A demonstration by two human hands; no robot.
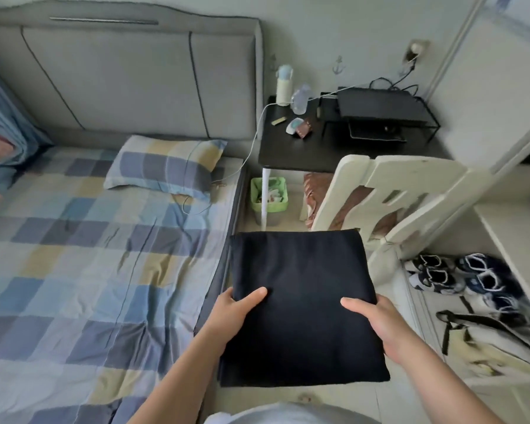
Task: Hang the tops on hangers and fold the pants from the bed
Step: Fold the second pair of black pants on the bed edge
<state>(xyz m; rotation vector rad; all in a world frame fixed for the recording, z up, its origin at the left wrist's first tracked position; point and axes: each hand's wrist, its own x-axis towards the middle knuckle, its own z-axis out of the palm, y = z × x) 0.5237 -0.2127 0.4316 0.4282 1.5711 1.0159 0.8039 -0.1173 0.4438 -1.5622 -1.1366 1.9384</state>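
A folded black garment (300,270), flat and roughly square, is held in the air to the right of the bed's edge, over the floor. My left hand (237,307) grips its left side with the thumb on top. My right hand (377,319) grips its right side, thumb lying on the cloth. The other fingers are hidden underneath. The bed (83,255) with a blue, grey and yellow checked sheet lies to the left, with a matching pillow (166,166) at its head.
A white chair (389,191) stands just beyond the garment, with brownish cloth on its seat. Behind it is a black table (288,151) with bottles and a black device. A green bin (270,197) sits on the floor. Shoes (459,273) and a strapped bag (484,347) lie on the right.
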